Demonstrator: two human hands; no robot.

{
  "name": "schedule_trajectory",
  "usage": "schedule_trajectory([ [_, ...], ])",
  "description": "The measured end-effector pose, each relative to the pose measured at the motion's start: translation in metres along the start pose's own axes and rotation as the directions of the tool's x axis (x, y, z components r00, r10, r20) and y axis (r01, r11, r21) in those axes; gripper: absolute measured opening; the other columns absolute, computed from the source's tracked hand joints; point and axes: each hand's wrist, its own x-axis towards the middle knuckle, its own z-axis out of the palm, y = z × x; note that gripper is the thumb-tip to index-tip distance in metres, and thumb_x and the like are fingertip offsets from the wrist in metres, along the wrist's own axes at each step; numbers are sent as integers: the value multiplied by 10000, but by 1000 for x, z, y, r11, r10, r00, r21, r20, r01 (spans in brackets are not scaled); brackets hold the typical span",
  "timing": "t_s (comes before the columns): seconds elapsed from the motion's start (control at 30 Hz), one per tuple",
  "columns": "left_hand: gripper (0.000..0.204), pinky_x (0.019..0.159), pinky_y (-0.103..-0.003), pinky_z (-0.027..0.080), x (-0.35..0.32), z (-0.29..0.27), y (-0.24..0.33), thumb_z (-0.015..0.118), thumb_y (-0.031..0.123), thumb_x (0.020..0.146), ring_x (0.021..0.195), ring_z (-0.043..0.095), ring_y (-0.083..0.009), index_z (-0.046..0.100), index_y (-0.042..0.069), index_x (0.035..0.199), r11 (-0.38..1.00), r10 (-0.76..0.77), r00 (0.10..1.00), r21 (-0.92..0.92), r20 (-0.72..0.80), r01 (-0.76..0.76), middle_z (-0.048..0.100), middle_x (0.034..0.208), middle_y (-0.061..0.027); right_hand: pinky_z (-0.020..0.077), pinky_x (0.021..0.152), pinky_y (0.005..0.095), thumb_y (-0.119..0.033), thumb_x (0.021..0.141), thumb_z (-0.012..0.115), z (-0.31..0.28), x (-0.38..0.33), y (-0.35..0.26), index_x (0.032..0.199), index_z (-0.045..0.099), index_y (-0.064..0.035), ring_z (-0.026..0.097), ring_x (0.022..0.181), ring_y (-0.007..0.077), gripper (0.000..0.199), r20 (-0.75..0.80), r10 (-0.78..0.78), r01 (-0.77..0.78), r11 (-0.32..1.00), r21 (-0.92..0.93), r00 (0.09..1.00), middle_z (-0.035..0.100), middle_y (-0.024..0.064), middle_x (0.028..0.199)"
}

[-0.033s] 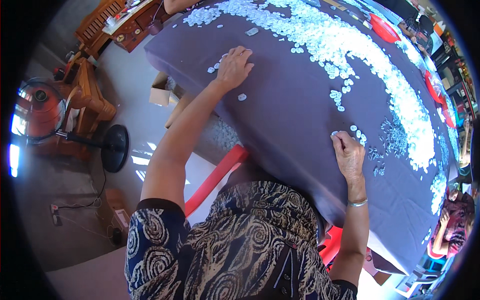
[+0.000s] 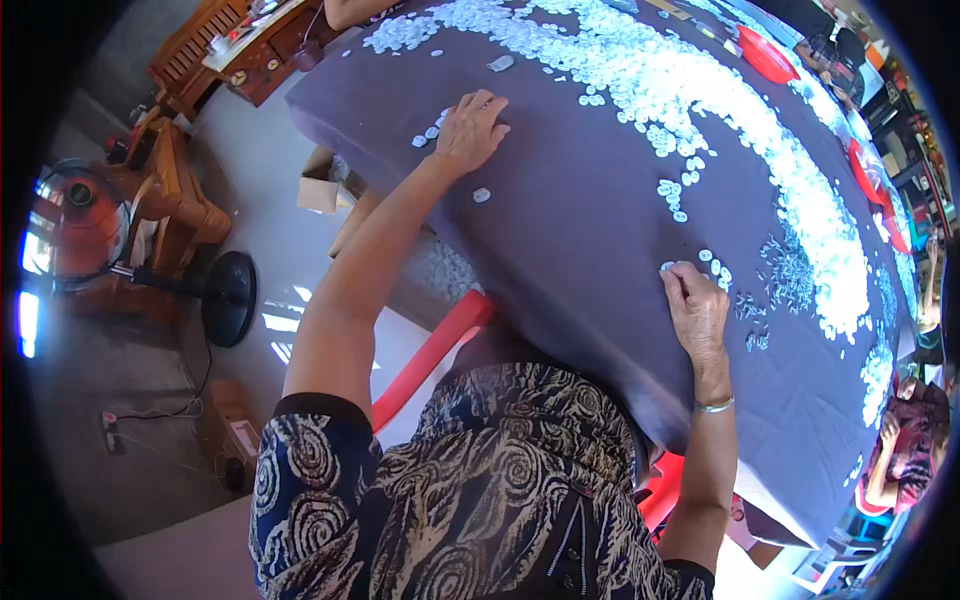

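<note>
My left hand (image 2: pixel 473 132) rests palm down on the grey-covered table, its fingers loosely bent and the thumb apart. A few small white oval pieces (image 2: pixel 419 141) lie beside it, and one may be partly under it. Nearer to me lies a lone white piece (image 2: pixel 482 195). My right hand (image 2: pixel 697 312) is closed in a pinch, with a small white piece (image 2: pixel 667 267) showing at the fingertips. Just beyond it lie several white oval pieces (image 2: pixel 714 266), next to a scatter of small grey metallic-looking parts (image 2: pixel 787 275).
A long heap of white pieces (image 2: pixel 690 85) curves across the table (image 2: pixel 560 210). Red trays (image 2: pixel 767 55) stand at the far side, where other people (image 2: pixel 905 440) sit. Open cardboard boxes (image 2: pixel 320 185) sit below the table's left edge, near a standing fan (image 2: pixel 85 215).
</note>
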Motion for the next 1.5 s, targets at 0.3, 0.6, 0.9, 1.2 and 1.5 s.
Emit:
schedule_trajectory([
  [0.3, 142, 805, -457, 465, 18, 29, -43, 612, 219, 825, 997, 548, -296, 593, 127, 933, 997, -53, 993, 66, 106, 46, 549, 1001, -62, 463, 498, 332, -120, 793, 685, 0, 1, 1, 799, 615, -61, 589, 535, 241, 92, 8, 49, -49, 999, 3, 999, 587, 97, 607],
  [0.6, 65, 727, -443, 448, -68, -31, -59, 586, 122, 819, 883, 541, -335, 560, 79, 860, 977, -178, 980, 107, -84, 186, 538, 884, -109, 465, 518, 349, -123, 789, 683, -2, 3, 0, 789, 610, -67, 578, 547, 260, 92, 3, 17, -17, 1000, -2, 1000, 586, 89, 611],
  [0.9, 79, 705, -399, 436, -133, -59, -51, 572, 94, 850, 802, 533, -298, 577, 17, 836, 910, -415, 882, -93, -221, 405, 540, 852, -127, 489, 522, 384, -154, 759, 694, -3, 0, 4, 728, 584, -86, 618, 584, 275, 133, 7, 41, -41, 999, 6, 999, 613, 62, 624],
  [1.2, 222, 805, -359, 454, -69, -60, 62, 662, 99, 808, 919, 566, -296, 590, 2, 995, 946, -127, 988, -311, -82, 96, 567, 992, -139, 483, 498, 372, -150, 743, 701, 0, -1, 5, 709, 573, -77, 622, 577, 275, 151, -15, 33, -33, 999, 8, 999, 621, 67, 631],
  [1.5, 87, 673, -351, 464, -87, -48, 49, 675, 7, 762, 733, 557, -258, 595, -1, 794, 942, -58, 996, -334, -71, 31, 562, 787, -93, 482, 495, 386, -143, 749, 694, 1, -5, 11, 728, 572, -72, 606, 555, 296, 143, -26, 27, -27, 999, 34, 999, 615, 86, 616],
])
